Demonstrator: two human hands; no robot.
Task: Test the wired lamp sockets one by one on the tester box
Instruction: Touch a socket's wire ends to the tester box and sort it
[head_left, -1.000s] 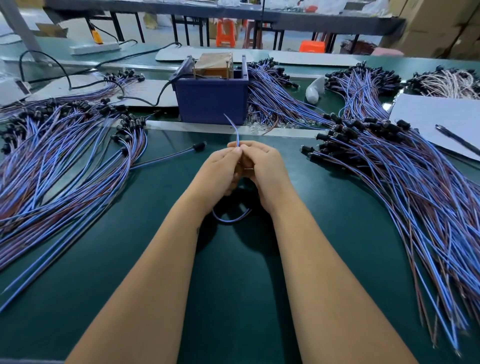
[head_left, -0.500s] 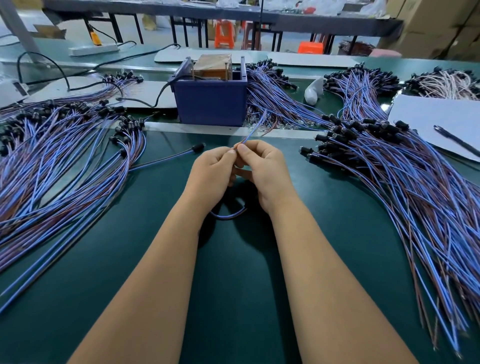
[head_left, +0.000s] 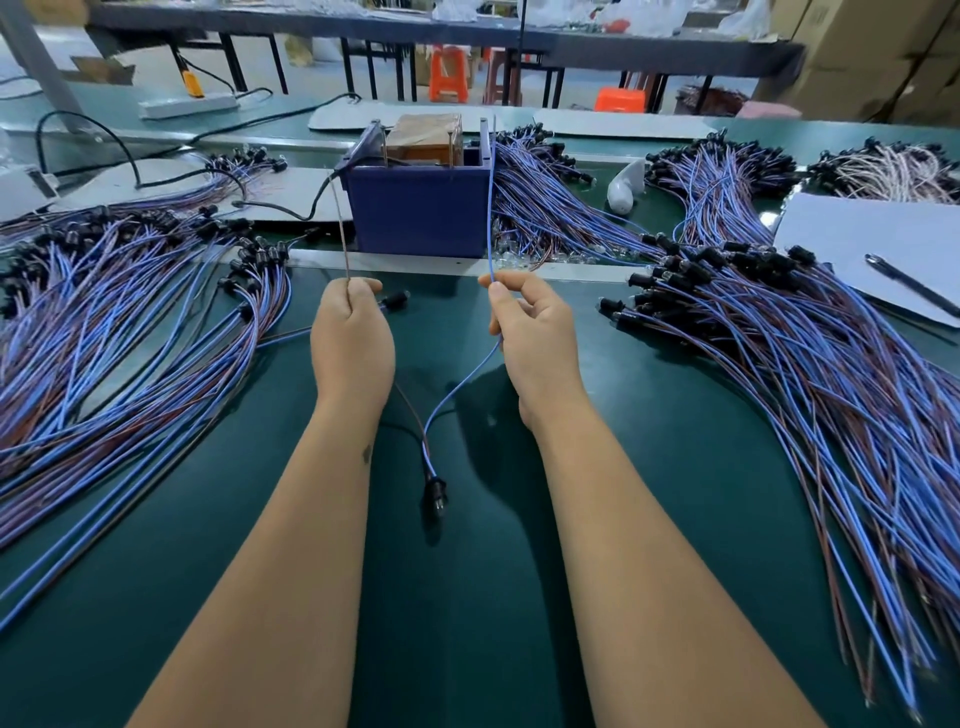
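One wired lamp socket (head_left: 435, 492) hangs low between my forearms, its black body just above the green mat. My left hand (head_left: 351, 340) grips its brown wire (head_left: 338, 228), which rises towards the left side of the blue tester box (head_left: 418, 210). My right hand (head_left: 532, 332) pinches its blue wire (head_left: 490, 208), which stands up along the box's right edge. The two hands are held apart in front of the box. Whether the wire tips touch the box's contacts cannot be told.
A large fan of wired sockets (head_left: 119, 322) covers the mat on the left, and another pile (head_left: 810, 353) spreads on the right. A single socket (head_left: 396, 300) lies by my left hand. White paper with a pen (head_left: 911, 283) lies far right; a power strip (head_left: 188, 106) sits behind.
My hands, pressed together over the wires before, have spread apart. The two wires are now separated and raised towards the box, and the socket has dropped into view below.
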